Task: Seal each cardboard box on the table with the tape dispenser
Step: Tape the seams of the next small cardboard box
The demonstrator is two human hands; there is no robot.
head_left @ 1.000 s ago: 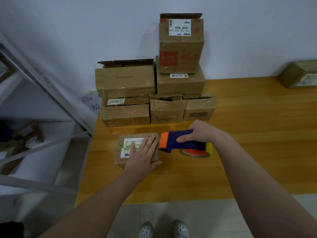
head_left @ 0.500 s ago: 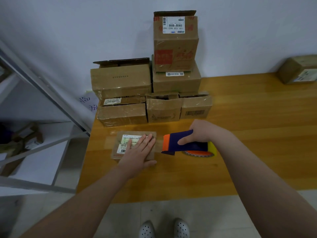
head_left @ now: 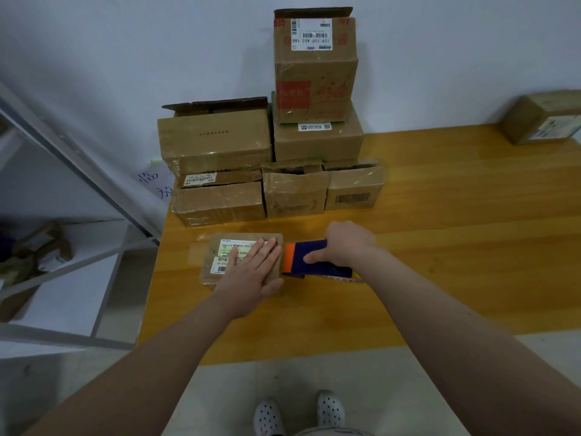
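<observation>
Table (head_left: 456, 253): orange-toned wood, its far edge against a white wall. Grey metal shelf rack (head_left: 81, 169) stands off the table's left end. Stack of cardboard boxes (head_left: 316, 143) is at the back left of the table, against the wall, in several tiers; the tallest box (head_left: 314, 67) sits on top with a white barcode label and a red print, its top flap up. A lone box (head_left: 540, 119) sits far right, well apart from the stack. In front of the stack, near the table's left end, a flat box (head_left: 220, 253) lies with white shipping labels facing up. Your left hand (head_left: 251, 272) lies flat on its right half, fingers straight and together, thumb over the near right corner, gripping nothing. The tape dispenser (head_left: 309, 253) is just right of that box, its orange end at the box's right edge; contact cannot be told. Your right hand (head_left: 349, 243) is wrapped round its blue body, thumb on the near side. A sliver of the tape roll (head_left: 356, 278) shows beneath your wrist.
</observation>
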